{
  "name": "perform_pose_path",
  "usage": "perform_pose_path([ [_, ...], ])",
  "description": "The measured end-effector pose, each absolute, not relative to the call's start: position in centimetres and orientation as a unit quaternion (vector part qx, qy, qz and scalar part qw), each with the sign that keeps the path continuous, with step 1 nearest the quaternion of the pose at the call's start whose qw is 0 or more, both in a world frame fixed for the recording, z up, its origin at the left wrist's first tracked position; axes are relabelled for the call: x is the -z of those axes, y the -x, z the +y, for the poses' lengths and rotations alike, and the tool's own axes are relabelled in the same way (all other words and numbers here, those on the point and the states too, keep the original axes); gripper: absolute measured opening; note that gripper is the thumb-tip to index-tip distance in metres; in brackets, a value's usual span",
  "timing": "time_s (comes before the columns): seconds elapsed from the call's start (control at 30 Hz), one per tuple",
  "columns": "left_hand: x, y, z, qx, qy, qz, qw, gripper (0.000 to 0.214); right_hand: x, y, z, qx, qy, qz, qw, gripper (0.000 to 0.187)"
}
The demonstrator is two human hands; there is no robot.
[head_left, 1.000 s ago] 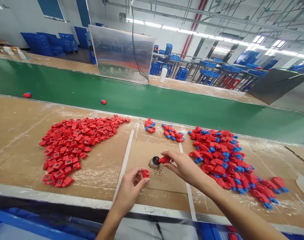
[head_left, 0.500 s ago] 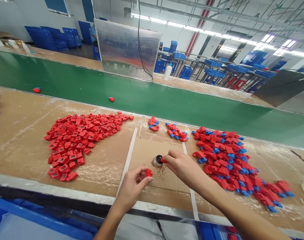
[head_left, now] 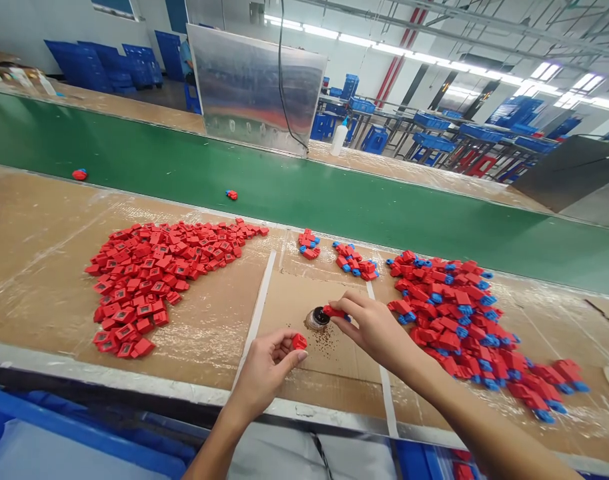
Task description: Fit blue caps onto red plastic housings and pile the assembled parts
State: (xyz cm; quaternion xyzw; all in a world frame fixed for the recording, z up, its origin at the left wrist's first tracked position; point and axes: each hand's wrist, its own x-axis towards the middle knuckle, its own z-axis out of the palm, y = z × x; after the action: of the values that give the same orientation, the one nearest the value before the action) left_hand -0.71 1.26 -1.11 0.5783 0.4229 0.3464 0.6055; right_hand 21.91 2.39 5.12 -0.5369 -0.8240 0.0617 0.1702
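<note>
My left hand (head_left: 269, 367) pinches a small red plastic block (head_left: 299, 342) between thumb and fingertips, just left of the brown specks on the cardboard. With my right hand (head_left: 367, 327) I grip a red block with a blue part (head_left: 334, 311), its red end at the rim of a small clear jar with dark contents (head_left: 320, 316). The blue part shows just under my fingers. The jar stands on a cardboard sheet (head_left: 289, 293) between two strips of white tape.
A heap of red blocks (head_left: 149, 273) lies left, a heap of red-and-blue pieces (head_left: 454, 307) right. Two small clusters (head_left: 354, 261) sit near the green belt (head_left: 294, 183), which carries two loose pieces (head_left: 231, 195). Behind stand a metal panel (head_left: 254, 93) and a white bottle (head_left: 339, 139).
My right hand has drawn back slightly from the jar's mouth, showing more of its piece. The loose pieces on the belt have shifted a little right. A person's hand at the left edge has gone from view.
</note>
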Motion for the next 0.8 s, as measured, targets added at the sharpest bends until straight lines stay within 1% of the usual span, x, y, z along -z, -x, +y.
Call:
perform_pose_path([
  [0.27, 1.1, 0.7, 1.2, -0.345, -0.585, 0.421, 0.601, 0.026, -5.3, -21.3, 3.1, -0.078, 0.53, -0.832, 0.141, 0.01],
  [0.53, 1.2, 0.8, 1.1, -0.347, -0.589, 0.416, 0.6, 0.025, -5.6, -20.8, 3.2, -0.055, 0.53, -0.838, 0.118, 0.006],
  [0.8, 1.2, 0.8, 1.1, -0.352, -0.561, 0.417, 0.622, 0.023, -5.7, -20.1, 3.2, -0.017, 0.527, -0.847, 0.069, 0.005],
])
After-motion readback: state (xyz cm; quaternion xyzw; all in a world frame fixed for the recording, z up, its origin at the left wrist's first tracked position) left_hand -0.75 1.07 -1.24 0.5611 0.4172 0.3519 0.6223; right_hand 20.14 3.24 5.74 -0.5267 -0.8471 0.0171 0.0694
